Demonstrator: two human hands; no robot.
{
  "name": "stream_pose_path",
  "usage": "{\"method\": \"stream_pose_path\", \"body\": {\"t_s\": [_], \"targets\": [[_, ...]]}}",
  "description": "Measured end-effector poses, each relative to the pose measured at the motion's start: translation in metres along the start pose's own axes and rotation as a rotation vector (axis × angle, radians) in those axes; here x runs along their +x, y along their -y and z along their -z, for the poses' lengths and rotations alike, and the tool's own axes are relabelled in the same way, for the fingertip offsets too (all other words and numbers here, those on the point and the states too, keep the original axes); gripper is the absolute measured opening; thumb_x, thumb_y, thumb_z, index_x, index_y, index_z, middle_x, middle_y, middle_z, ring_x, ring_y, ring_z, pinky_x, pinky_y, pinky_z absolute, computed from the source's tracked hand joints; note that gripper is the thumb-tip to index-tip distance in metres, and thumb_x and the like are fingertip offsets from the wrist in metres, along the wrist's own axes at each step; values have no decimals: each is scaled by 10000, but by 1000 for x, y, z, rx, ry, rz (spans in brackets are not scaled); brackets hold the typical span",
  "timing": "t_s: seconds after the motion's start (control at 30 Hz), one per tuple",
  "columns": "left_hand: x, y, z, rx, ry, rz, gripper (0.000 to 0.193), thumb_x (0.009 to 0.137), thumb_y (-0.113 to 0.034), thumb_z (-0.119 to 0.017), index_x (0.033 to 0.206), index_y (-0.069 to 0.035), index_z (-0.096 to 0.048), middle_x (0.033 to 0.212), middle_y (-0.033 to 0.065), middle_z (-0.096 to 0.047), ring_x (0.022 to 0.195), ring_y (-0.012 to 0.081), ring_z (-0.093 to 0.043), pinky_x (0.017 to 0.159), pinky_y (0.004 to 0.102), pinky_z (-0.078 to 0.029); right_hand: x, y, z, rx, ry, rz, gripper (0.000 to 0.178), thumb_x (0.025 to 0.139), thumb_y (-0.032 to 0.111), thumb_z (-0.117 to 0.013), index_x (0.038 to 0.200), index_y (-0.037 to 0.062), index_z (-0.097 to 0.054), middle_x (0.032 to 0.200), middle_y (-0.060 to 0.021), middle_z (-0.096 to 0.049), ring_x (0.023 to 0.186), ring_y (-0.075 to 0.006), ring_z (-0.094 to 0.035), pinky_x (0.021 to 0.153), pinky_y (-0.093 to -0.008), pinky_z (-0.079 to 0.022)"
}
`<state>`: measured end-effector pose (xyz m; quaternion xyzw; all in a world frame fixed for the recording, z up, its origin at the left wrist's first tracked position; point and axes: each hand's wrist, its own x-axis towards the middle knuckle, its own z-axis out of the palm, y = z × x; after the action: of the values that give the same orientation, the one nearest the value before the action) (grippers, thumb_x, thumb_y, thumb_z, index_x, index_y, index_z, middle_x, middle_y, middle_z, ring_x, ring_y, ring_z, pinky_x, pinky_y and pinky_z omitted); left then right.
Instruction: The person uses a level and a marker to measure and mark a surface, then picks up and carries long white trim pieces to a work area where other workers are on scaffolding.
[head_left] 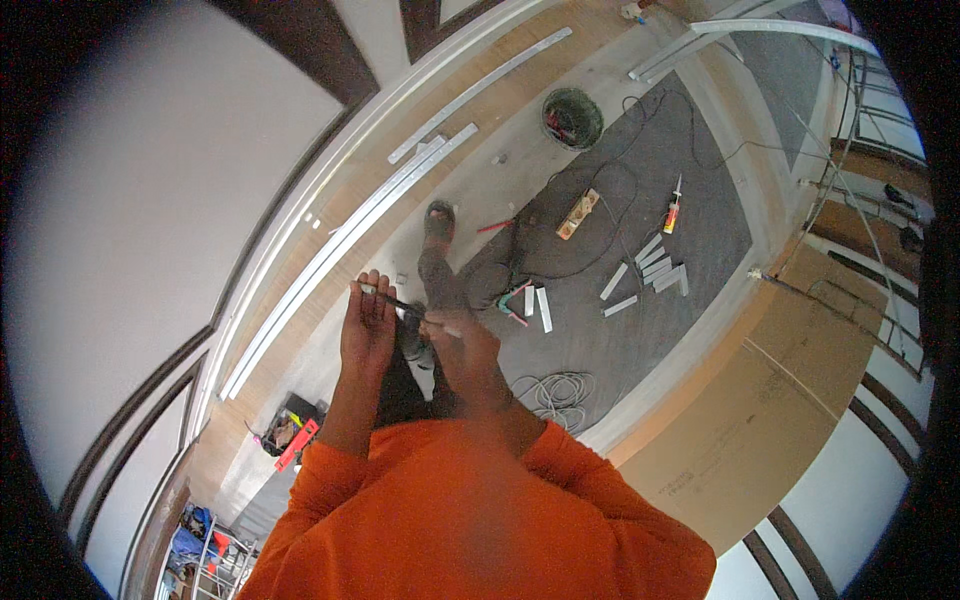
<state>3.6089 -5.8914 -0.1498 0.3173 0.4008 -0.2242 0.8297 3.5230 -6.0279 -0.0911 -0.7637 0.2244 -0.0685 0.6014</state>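
My left hand (370, 322) is palm up with its fingers stretched out. Across its fingers lies the end of a thin dark rod-like tool (393, 300), with a small pale bit (368, 289) at its tip; I cannot make out what that bit is. My right hand (462, 348) is closed around the other end of this tool, which points to the left. Both hands are held in front of my body, above my legs. On the floor just beyond my right hand lie snips with red-and-green handles (515, 302), beside short pale metal strips (543, 309).
Long metal profiles (350, 240) lie along the left wall. A dark bucket (572, 118), a wooden block (577, 214), a sealant tube (672, 212), loose cables and a coiled cable (558, 398) are on the floor. A cardboard sheet (780, 410) and scaffolding stand right; a tool bag (292, 420) sits left.
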Motion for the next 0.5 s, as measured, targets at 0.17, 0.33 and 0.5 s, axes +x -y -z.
{"method": "stream_pose_path", "body": {"t_s": [0.17,0.33,0.5], "targets": [[59,11,-25,-96,67,115,315,1049,-264,-538,1252,-25,-549,1213,60,-610,1171,206,-579,1042,353,-470,62,-21,-13,-3,-50,-64,148,891,49,-720,1034,30,-685,953,-124,-748,874,-200,-723,786,-327,-557],[107,12,-51,-317,71,144,312,1048,-205,-535,1281,1,-513,1200,90,-614,1105,190,-601,988,327,-492,100,-33,-11,71,-105,-116,147,946,77,-658,1081,19,-672,1052,-163,-718,968,-312,-707,864,-384,-548],[127,14,-56,-208,-32,188,335,1058,-253,-511,1305,-27,-495,1166,83,-609,1066,191,-590,983,343,-477,122,-52,-23,-78,-154,-96,130,940,77,-656,1051,25,-699,934,-118,-746,841,-204,-730,763,-317,-561]]}}
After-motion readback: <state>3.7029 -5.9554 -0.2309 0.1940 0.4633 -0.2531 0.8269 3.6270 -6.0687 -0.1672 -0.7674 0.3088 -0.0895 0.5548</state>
